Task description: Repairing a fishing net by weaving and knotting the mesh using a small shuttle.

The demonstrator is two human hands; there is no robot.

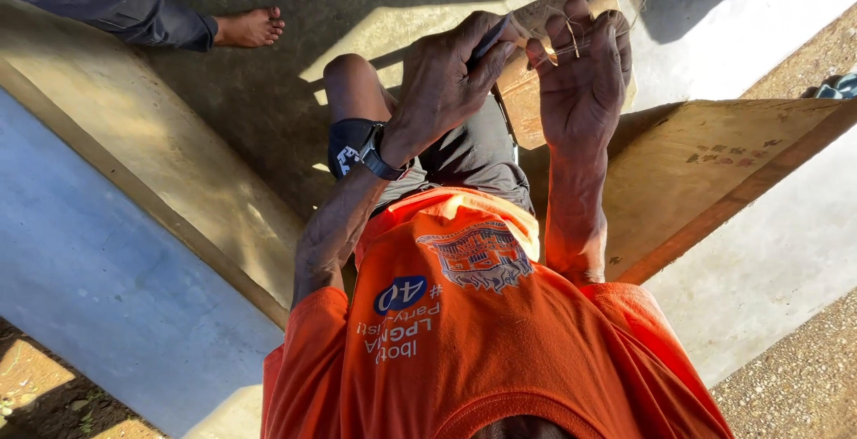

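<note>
My left hand (442, 78) keeps a closed grip on a thin dark tool (491, 44). Just beside it, my right hand (582, 73) pinches pale fibre strands (571, 39) between curled fingers, over a wooden block (527, 100). Beyond lies concrete floor (268, 100).

Rough, matt pale wooden block (536, 91); thin dry straw-coloured fibre strands (571, 42); soft orange cloth shirt (473, 341); smooth grey concrete floor (107, 287); gritty gravel ground (803, 376).

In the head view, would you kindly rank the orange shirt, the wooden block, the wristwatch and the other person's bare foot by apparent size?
1. Orange shirt, though nearest the camera.
2. Wooden block.
3. Bare foot and wristwatch look alike; no ranking.
</note>
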